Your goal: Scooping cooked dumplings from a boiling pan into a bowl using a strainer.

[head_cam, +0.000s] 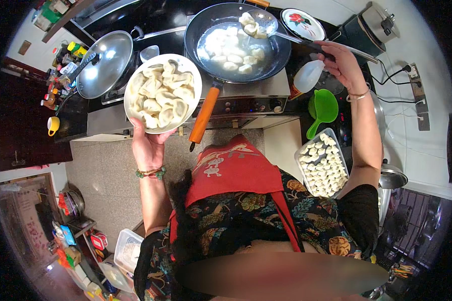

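Note:
My left hand [147,148] supports a white bowl [129,117] by its near edge. Cooked dumplings [160,92] are heaped in it. My right hand [339,64] grips the dark handle of a metal skimmer [268,22]. Several dumplings [250,27] lie in the skimmer's head, which is over the right side of a black wok [192,35]. More dumplings [233,59] float in cloudy water inside the wok. Its orange wooden handle [204,114] points toward me, to the right of the bowl. The skimmer's shaft crosses the wok's rim.
A domed pan lid [107,62] stands left of the bowl. Right of the wok are an enamel lid [303,24], a translucent plastic scoop [309,76] and a green ladle [322,107]. A tray [298,169] of uncooked dumplings sits beside my right forearm. Bottles [62,71] crowd the far left counter.

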`<state>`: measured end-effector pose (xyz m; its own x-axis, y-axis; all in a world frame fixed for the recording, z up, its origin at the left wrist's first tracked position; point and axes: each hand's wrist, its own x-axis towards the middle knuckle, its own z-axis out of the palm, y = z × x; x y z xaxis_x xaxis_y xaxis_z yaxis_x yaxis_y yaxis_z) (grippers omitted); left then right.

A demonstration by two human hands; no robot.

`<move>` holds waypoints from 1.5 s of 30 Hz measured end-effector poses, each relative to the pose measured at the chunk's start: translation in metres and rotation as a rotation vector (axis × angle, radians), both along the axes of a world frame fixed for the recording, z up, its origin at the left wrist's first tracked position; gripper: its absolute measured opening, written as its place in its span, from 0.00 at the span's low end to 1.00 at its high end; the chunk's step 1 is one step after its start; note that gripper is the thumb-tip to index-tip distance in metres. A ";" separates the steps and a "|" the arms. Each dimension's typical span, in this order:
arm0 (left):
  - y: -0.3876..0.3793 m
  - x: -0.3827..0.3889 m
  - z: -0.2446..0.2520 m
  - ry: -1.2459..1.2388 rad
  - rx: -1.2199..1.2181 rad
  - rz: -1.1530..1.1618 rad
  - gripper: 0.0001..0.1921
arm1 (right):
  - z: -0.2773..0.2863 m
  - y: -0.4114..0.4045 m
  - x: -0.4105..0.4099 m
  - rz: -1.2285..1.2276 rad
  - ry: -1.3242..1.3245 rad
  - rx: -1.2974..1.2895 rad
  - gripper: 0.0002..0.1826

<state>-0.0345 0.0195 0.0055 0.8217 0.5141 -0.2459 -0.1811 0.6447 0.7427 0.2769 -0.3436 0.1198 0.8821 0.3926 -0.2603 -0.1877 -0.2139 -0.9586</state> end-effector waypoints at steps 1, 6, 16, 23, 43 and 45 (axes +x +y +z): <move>0.000 0.000 0.000 -0.004 0.005 -0.004 0.33 | 0.003 0.000 -0.001 0.003 0.001 -0.001 0.17; -0.005 0.005 0.007 0.017 0.034 0.007 0.33 | 0.023 0.003 -0.007 0.013 -0.038 0.008 0.18; 0.002 0.005 -0.003 0.022 0.021 0.011 0.33 | 0.011 0.011 -0.008 0.039 0.016 0.031 0.18; 0.001 0.006 0.000 -0.011 -0.011 -0.009 0.32 | -0.001 0.015 -0.011 0.001 0.061 0.039 0.18; 0.007 0.007 -0.005 -0.066 -0.015 -0.037 0.33 | -0.001 0.032 -0.028 0.087 0.116 0.075 0.18; 0.005 0.007 -0.002 -0.060 -0.019 -0.012 0.32 | -0.005 0.031 -0.026 0.090 0.129 0.088 0.19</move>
<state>-0.0275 0.0244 0.0036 0.8411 0.5000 -0.2062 -0.2169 0.6611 0.7182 0.2512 -0.3130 0.1151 0.8035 0.4951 -0.3305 -0.2946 -0.1518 -0.9435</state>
